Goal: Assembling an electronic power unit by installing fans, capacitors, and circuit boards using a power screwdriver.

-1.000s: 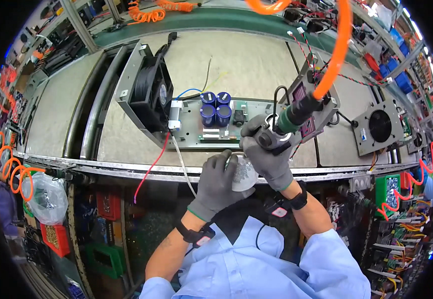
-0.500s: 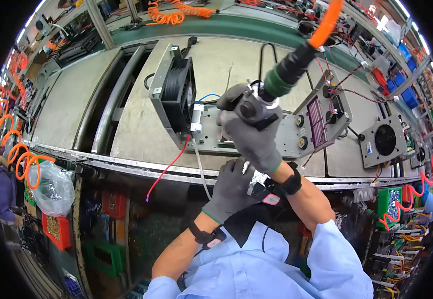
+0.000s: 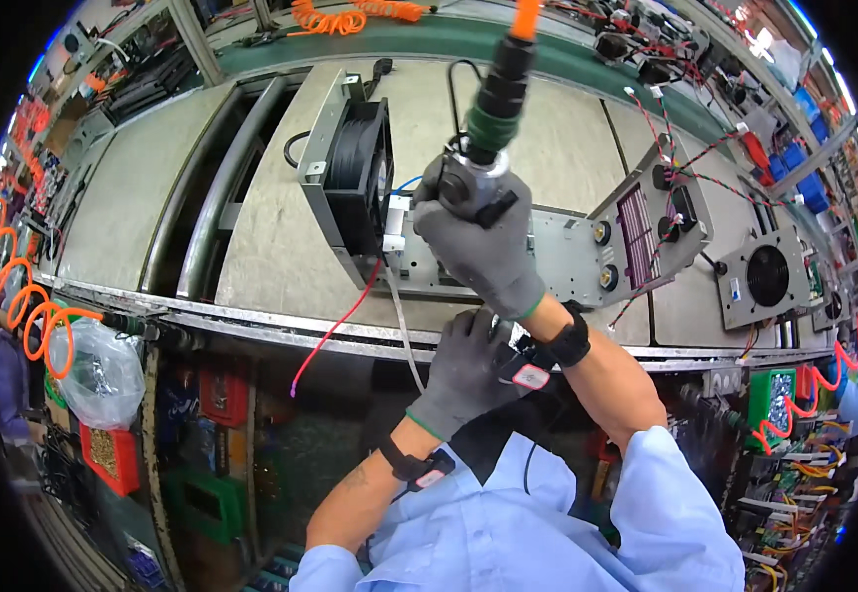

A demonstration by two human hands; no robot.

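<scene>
Workbench [image 3: 271, 261] beside crowded racks [image 3: 193, 41], right grip [image 3: 478, 237] around a hose-fed tool [image 3: 473, 180], left grip [image 3: 468, 365] unclear

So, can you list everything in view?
Worktop: 1, beige-grey, middle
Chassis: 1, grey, on worktop
Fan: 1, black, on chassis
Hanging wires: 2, red and white, centre-left
Fan units: at least 2, grey, right
Coiled hoses: several, orange, left, back
Plastic bag: 1, clear, lower left
Bins: several, red or green, lower sides
Power tool: 1, silver, upper-centre
Pale item: 1, whitish, centre, mostly hidden
Left grip: 1, grey-gloved, by pale item
Right grip: 1, grey-gloved, around power tool
</scene>
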